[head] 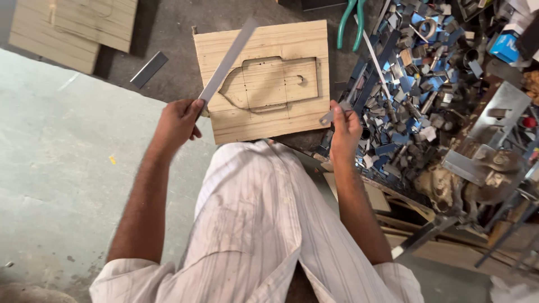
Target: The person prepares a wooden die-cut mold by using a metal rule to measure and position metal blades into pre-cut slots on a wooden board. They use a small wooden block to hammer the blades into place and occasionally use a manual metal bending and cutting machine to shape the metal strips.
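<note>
Steel strip [227,60], flat, grey, slanting over grooved plywood board [264,81], clamped in left hand [178,122]. Right hand [343,128] pinches small metal piece [331,115] beside scrap-metal pile [415,73].

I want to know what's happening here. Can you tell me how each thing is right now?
Left hand: gripping the metal strip, held tilted.
Right hand: pinching a small metal piece.
Wooden board: lying flat, a shape cut into it.
Scrap pile: heaped, jumbled.
Pliers: lying unused.
</note>
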